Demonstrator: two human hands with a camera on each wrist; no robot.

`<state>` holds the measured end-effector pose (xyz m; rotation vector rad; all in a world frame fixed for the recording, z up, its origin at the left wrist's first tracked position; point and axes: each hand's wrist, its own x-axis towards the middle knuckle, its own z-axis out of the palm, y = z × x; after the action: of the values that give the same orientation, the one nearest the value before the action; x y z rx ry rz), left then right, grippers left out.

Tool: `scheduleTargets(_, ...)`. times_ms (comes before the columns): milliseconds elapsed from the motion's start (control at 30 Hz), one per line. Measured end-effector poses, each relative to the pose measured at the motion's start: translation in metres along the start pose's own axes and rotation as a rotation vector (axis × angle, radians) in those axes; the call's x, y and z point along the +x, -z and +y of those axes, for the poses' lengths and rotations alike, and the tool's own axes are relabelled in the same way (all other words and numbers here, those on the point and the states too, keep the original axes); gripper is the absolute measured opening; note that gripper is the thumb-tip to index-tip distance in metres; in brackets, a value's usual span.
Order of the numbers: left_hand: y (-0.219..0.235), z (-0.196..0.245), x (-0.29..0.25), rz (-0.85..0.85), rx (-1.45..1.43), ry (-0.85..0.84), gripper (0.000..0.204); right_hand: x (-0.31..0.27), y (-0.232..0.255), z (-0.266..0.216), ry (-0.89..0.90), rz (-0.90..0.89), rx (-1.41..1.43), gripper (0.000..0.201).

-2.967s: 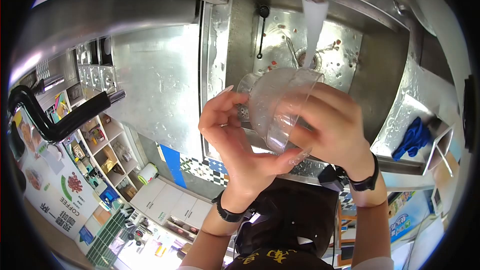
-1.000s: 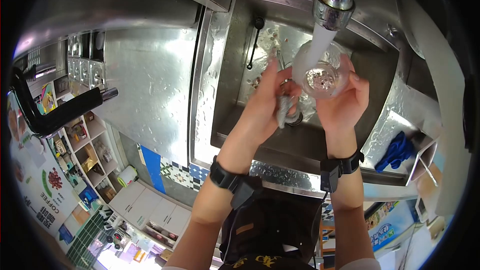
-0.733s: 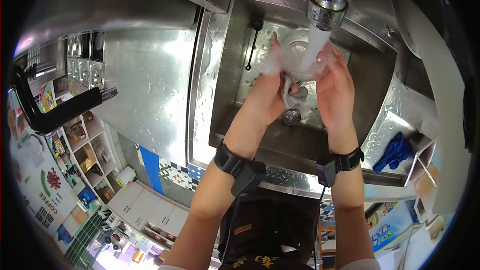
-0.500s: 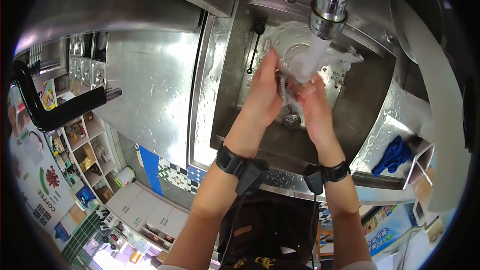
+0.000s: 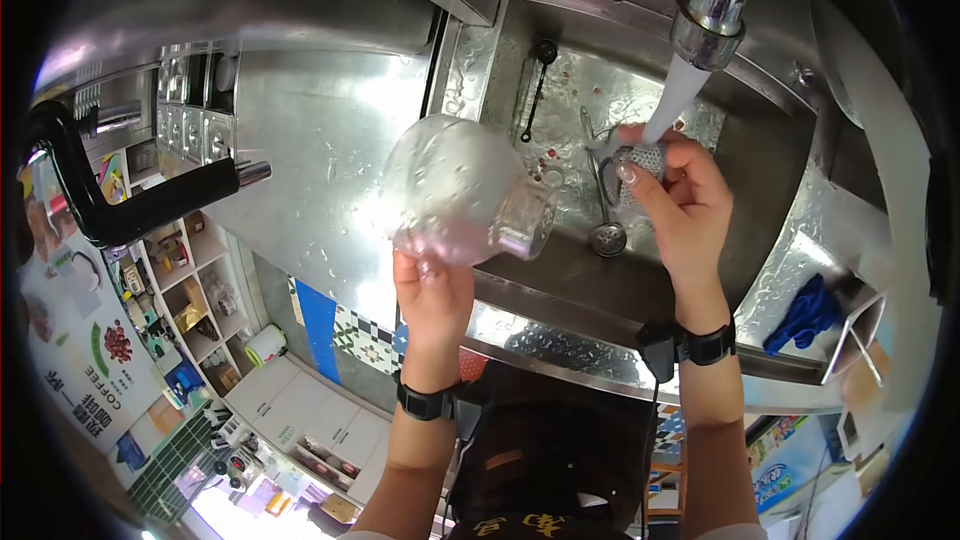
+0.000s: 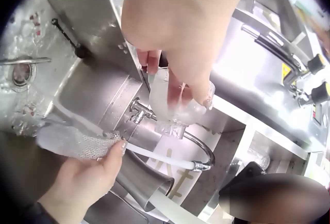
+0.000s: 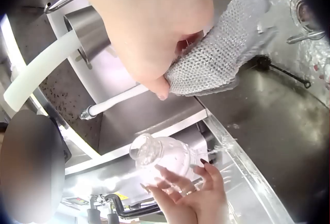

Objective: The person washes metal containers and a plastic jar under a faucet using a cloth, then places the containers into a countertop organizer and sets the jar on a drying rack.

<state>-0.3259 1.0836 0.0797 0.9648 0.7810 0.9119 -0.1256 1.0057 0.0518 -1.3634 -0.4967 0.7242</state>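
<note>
My left hand (image 5: 435,300) holds a round, wet glass jar (image 5: 450,180) with a short neck, fingertips on its body. The jar lies tipped with its neck toward the sink, over the sink's left edge in the head view. In the left wrist view my thumb and fingers reach round the jar (image 6: 175,97). My right hand (image 5: 690,210) pinches a grey mesh dishcloth (image 5: 645,158) under the running water. The dishcloth (image 7: 216,53) hangs folded from those fingers in the right wrist view, its coarse silvery weave plain to see.
The tap (image 5: 712,35) pours into the metal sink (image 5: 760,150). A slotted spoon (image 5: 607,238) and a black long-handled spoon (image 5: 543,52) lie inside it, among small reddish scraps. A steel counter (image 5: 310,160) adjoins on the left; a blue cloth (image 5: 808,315) lies right.
My left hand has lifted the jar from under the water and carried it left, out of the sink. My right hand has moved right and up, bringing the dishcloth into the stream.
</note>
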Motion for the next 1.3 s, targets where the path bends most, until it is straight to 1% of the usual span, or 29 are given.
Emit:
scheduleTargets(33,0.002,0.003,-0.002,0.011,0.01,0.032,0.053,-0.003,-0.004,-0.009,-0.032,-0.005,0.016,0.02)
scheduleTargets(67,0.005,0.006,-0.004,0.023,0.02,0.065,0.062,-0.006,-0.008,-0.016,0.01,-0.023,0.013,0.02)
scheduleTargets(100,0.008,0.007,-0.005,0.016,0.06,0.062,0.068,-0.009,-0.012,-0.023,0.051,-0.041,0.01,0.02)
scheduleTargets(133,0.008,0.009,-0.006,0.018,0.053,0.082,0.07,-0.01,-0.015,-0.035,0.148,-0.095,-0.054,0.018)
scheduleTargets(200,0.004,0.016,-0.006,0.028,0.037,0.122,0.073,-0.01,-0.018,-0.061,0.289,-0.289,-0.19,0.015)
scheduleTargets(233,0.001,0.018,-0.007,0.075,0.11,0.156,0.081,-0.013,-0.021,-0.061,0.359,-0.339,-0.162,0.015)
scheduleTargets(267,0.001,0.018,-0.008,0.069,0.106,0.16,0.084,-0.017,-0.025,-0.061,0.43,-0.389,-0.133,0.016)
scheduleTargets(300,0.002,0.018,-0.01,0.063,0.101,0.165,0.087,-0.021,-0.031,-0.063,0.453,-0.41,-0.156,0.02)
scheduleTargets(333,0.001,0.018,-0.012,0.056,0.097,0.171,0.09,-0.024,-0.035,-0.065,0.48,-0.415,-0.249,0.021)
scheduleTargets(367,-0.003,0.019,-0.007,0.004,0.111,0.084,0.097,-0.025,-0.037,-0.065,0.507,-0.419,-0.343,0.023)
scheduleTargets(400,-0.008,0.021,-0.003,0.066,0.16,0.136,0.098,-0.027,-0.038,-0.066,0.532,-0.422,-0.438,0.025)
scheduleTargets(433,-0.013,0.024,-0.001,0.13,0.209,0.188,0.099,-0.026,-0.039,-0.064,0.549,-0.436,-0.427,0.028)
scheduleTargets(467,-0.018,0.026,0.002,0.195,0.259,0.238,0.1,-0.026,-0.038,-0.066,0.502,-0.441,-0.385,0.026)
scheduleTargets(533,-0.031,0.03,0.006,0.272,0.12,0.284,0.095,-0.025,-0.036,-0.074,0.411,-0.45,-0.3,0.023)
scheduleTargets(600,-0.037,0.034,0.009,0.329,0.002,0.354,0.093,-0.026,-0.03,-0.074,0.397,-0.291,-0.214,0.021)
scheduleTargets(700,-0.03,0.03,0.007,0.241,0.019,0.298,0.09,-0.024,-0.023,-0.068,0.269,-0.067,-0.083,0.02)
scheduleTargets(733,-0.032,0.028,0.007,0.281,0.038,0.275,0.09,-0.023,-0.022,-0.066,0.209,0.006,-0.039,0.02)
scheduleTargets(800,-0.038,0.025,0.008,0.359,0.075,0.23,0.09,-0.023,-0.02,-0.066,0.212,-0.104,-0.028,0.02)
scheduleTargets(867,-0.027,0.02,0.004,0.312,0.139,0.199,0.09,-0.022,-0.021,-0.07,0.305,-0.28,-0.072,0.021)
scheduleTargets(933,-0.021,0.018,0.001,0.261,0.22,0.156,0.088,-0.028,-0.026,-0.062,0.359,-0.349,-0.235,0.024)
scheduleTargets(1000,-0.019,0.019,0.0,0.207,0.315,0.1,0.087,-0.029,-0.033,-0.06,0.397,-0.366,-0.4,0.025)
scheduleTargets(1033,-0.02,0.02,0.002,0.176,0.263,0.091,0.08,-0.028,-0.033,-0.057,0.405,-0.371,-0.467,0.027)
scheduleTargets(1100,-0.024,0.023,0.007,0.115,0.161,0.07,0.067,-0.028,-0.034,-0.048,0.304,-0.402,-0.417,0.027)
scheduleTargets(1133,-0.026,0.021,0.006,0.141,0.147,0.045,0.063,-0.029,-0.034,-0.044,0.253,-0.417,-0.392,0.027)
scheduleTargets(1167,-0.03,0.016,0.003,0.169,0.134,0.022,0.06,-0.03,-0.033,-0.042,0.139,-0.421,-0.283,0.027)
scheduleTargets(1200,-0.034,0.012,0.001,0.195,0.12,-0.004,0.056,-0.029,-0.031,-0.04,0.082,-0.438,-0.226,0.027)
scheduleTargets(1233,-0.038,0.012,0.0,0.159,0.073,-0.012,0.047,-0.029,-0.027,-0.037,0.024,-0.454,-0.17,0.028)
scheduleTargets(1267,-0.039,0.009,0.0,0.164,0.072,-0.013,0.044,-0.03,-0.023,-0.033,-0.036,-0.47,-0.112,0.029)
scheduleTargets(1300,-0.04,0.005,0.001,0.169,0.068,-0.014,0.042,-0.034,-0.02,-0.023,-0.212,-0.52,0.075,0.029)
